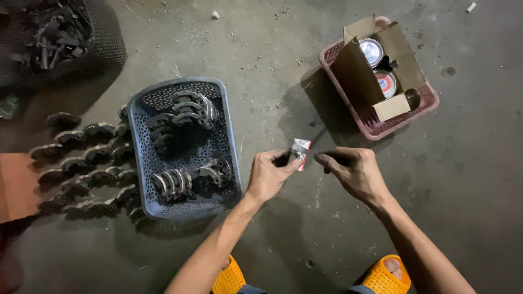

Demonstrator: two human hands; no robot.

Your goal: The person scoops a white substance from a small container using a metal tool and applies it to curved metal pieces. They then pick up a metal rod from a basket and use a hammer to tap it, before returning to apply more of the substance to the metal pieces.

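Left hand: the left hand (268, 175) pinched a small white-and-red packet (299, 152) between thumb and fingers, lifted above the floor, likely so the other hand could work on it.
Right hand: the right hand (353, 171) was curled, fingertips drawn together just beside the packet; whether it gripped a small dark thing or the packet's edge could not be told.
Packet: small, flat, crumpled, white with a red end, held between the two hands over the bare concrete floor (474, 163).
Blue basket: a perforated blue basket (229, 130) stood to the left of the left hand, holding curved grey metal parts (188, 111) stacked in bunches, seemingly kept within easy reach.
Loose parts: more of the same curved pieces (87, 163) lay in rows on the floor left of the basket.
Pink basket: a pink basket (430, 100) beyond the right hand held an opened cardboard box (357, 73) with two round tins (372, 51) inside.
Feet: orange sandals (231, 277) showed at the lower edge.
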